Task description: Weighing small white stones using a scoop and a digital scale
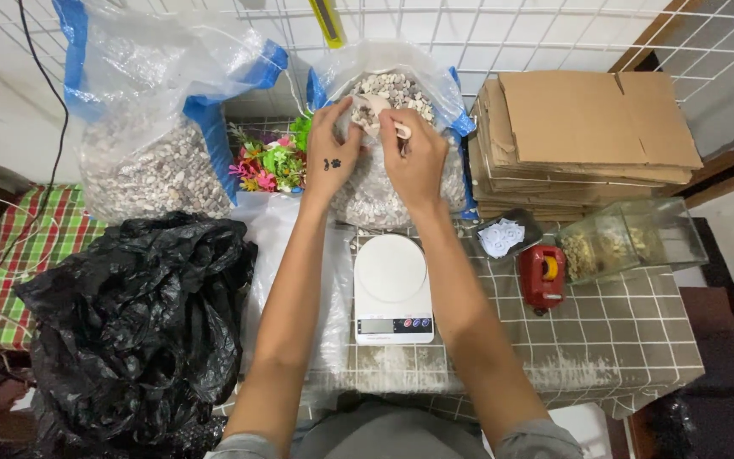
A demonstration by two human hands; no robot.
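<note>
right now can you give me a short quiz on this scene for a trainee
1. True or false: the white scale has a bag resting on its plate.
2. Which sits nearest the red tape holder? A) black bag B) glass tank C) plastic flowers
3. Where are both hands working?

Key
1. False: the plate is bare.
2. B: the glass tank lies just beside it, on the tiled table.
3. At the mouth of the open bag of pebbles behind the scale. The left hand grips the small clear bag at the top, and the right hand holds a pale scoop there.
</note>
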